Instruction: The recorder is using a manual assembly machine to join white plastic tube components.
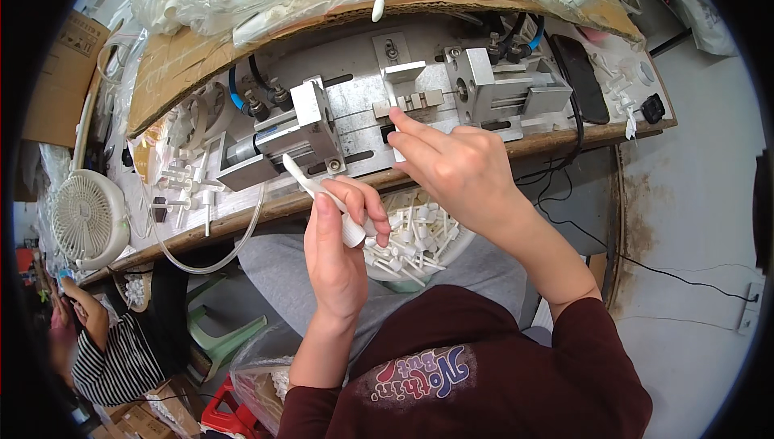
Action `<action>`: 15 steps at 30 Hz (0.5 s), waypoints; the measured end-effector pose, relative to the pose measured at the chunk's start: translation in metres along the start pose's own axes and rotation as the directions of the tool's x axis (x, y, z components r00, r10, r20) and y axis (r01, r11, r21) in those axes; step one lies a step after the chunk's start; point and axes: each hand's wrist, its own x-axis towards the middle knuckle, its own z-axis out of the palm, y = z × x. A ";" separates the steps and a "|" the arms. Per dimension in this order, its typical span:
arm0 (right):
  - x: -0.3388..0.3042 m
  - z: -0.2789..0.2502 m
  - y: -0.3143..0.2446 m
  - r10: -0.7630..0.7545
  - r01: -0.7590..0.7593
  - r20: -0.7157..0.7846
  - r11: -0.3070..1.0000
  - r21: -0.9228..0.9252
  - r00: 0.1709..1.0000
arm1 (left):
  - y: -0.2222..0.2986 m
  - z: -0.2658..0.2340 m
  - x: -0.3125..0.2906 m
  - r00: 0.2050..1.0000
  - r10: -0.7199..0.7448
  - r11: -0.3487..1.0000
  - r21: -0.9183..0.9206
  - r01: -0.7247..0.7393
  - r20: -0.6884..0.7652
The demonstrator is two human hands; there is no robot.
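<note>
Stick [303, 177] | left hand [332, 257], near: fingers pinched it | right hand [459, 166], farther: fingers pinched white part [393, 96] at jig [421, 101]

Fan [87, 217] left, fixture [348, 107] centre, cardboard [179, 72] behind

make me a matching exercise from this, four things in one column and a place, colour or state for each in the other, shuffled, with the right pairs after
1. left hand
2. right hand
3. fan
4. phone

a. black, lying flat
b. gripping a white stick
c. white, with a round grille
d. at the metal fixture, fingers on a white part

Pairs: 1-b, 2-d, 3-c, 4-a
</note>
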 end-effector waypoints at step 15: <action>0.007 -0.004 -0.001 0.018 -0.019 0.043 1.000 0.019 0.999 | 0.003 -0.003 0.005 0.988 0.149 0.989 -0.014 -0.150 -0.041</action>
